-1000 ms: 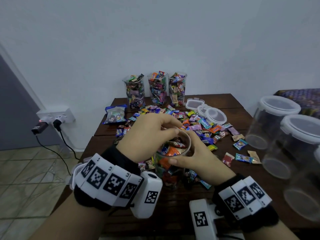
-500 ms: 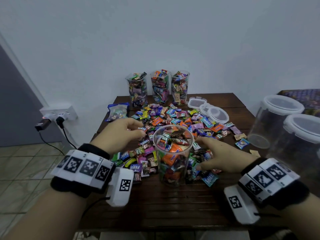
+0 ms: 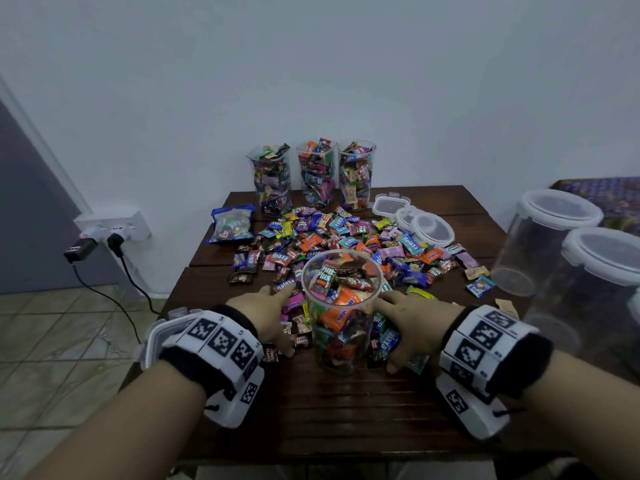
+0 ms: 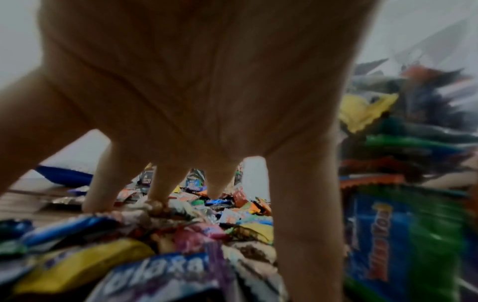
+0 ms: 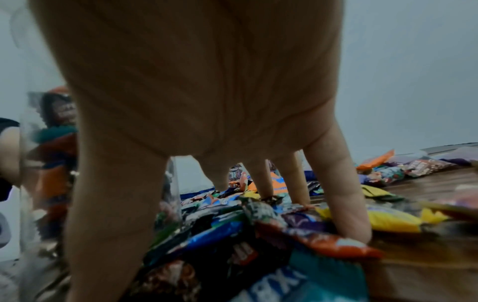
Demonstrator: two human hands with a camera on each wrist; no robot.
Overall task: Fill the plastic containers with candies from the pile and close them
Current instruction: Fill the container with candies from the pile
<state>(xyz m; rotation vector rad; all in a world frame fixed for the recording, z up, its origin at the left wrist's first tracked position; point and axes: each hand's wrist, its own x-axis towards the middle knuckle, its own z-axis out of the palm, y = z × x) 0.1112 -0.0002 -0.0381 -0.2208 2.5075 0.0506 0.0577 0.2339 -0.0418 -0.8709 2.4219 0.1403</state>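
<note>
A clear plastic container (image 3: 341, 317) stands upright on the table's near middle, lidless and packed with wrapped candies to its rim. The candy pile (image 3: 349, 237) spreads behind it and along both sides. My left hand (image 3: 266, 315) lies on the candies just left of the container, fingers straight and spread. My right hand (image 3: 410, 323) lies the same way on the candies to its right. The left wrist view shows my left hand (image 4: 194, 102) with fingertips (image 4: 157, 196) touching wrappers. The right wrist view shows my right hand (image 5: 207, 92) with fingertips (image 5: 354, 228) pressing on wrappers. Neither hand holds anything.
Three filled lidless containers (image 3: 317, 174) line the back edge by the wall. Loose lids (image 3: 433, 230) lie at the back right, another lid (image 3: 156, 341) at the table's left edge. Two large lidded empty jars (image 3: 547, 237) stand on the right. A blue candy bag (image 3: 232, 225) lies back left.
Both hands left the container's rim and came down onto the candy pile, one on each side. The container stands free on the table.
</note>
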